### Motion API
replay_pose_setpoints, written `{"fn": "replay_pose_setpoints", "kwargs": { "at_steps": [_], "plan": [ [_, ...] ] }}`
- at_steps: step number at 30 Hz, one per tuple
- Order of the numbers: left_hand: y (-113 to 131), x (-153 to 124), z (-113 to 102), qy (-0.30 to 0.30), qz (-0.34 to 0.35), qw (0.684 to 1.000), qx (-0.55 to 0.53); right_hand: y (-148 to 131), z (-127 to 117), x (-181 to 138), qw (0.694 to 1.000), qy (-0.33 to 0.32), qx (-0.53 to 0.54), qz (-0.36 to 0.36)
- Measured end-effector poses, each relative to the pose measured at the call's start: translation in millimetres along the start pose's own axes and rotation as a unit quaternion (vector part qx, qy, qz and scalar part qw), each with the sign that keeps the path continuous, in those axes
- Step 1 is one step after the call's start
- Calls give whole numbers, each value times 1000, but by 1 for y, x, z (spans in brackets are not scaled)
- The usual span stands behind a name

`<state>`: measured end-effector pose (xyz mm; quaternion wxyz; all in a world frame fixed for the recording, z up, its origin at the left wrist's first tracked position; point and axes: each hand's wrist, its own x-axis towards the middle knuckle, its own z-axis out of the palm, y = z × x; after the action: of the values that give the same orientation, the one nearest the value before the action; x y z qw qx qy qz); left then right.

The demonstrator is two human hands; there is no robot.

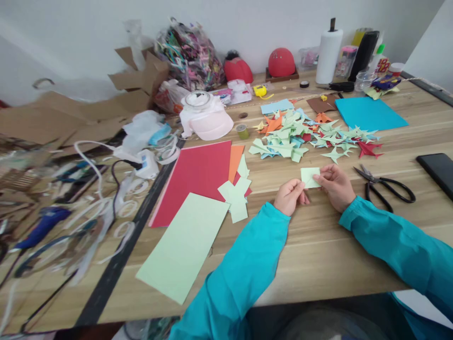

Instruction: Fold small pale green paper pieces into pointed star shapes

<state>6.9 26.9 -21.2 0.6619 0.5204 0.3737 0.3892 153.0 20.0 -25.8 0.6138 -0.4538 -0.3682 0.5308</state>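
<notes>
A small pale green square of paper (310, 177) is held up between both hands just above the wooden table. My left hand (290, 196) pinches its left lower corner with thumb and fingers. On the right edge, my right hand (334, 186) grips it the same way. Faint crease lines show on the paper. Behind the hands lies a heap of folded paper pieces (288, 137) in green, orange, red and blue. Several cut green squares (239, 200) lie to the left, by a large green sheet (186, 245). Black-handled scissors (384, 184) rest right of my right hand.
Red sheets (198, 184) lie at the left; a blue sheet (370, 114) is at the back right. A black phone (439, 170) lies near the right edge. Cables, a blue glue gun (44, 224) and cardboard (85, 113) crowd the left. A white bottle (329, 56) stands behind.
</notes>
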Motion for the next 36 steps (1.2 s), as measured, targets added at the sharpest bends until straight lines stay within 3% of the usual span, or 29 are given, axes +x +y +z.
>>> {"fn": "replay_pose_setpoints", "kwargs": {
  "at_steps": [6,10,16,22,24,31,36],
  "plan": [
    [3,0,1,11,-31,999,-6,-1,2,-3,999,-24,-27,-8],
    [2,-1,2,-5,-31,999,18,-4,4,-6,997,-58,-49,-12],
    [4,-3,2,18,-16,999,29,-7,5,-7,996,-75,-49,-2],
    [5,-5,2,-20,-3,999,43,-12,5,-11,956,-249,-153,-6],
    [5,-5,2,-29,-4,998,48,-13,4,-12,948,-270,-165,-14],
    [5,-6,0,-43,-4,997,62,-12,2,-12,945,-256,-202,-19],
    [6,-6,-1,-40,4,998,52,-12,0,-12,947,-205,-247,-10]
  ]
}}
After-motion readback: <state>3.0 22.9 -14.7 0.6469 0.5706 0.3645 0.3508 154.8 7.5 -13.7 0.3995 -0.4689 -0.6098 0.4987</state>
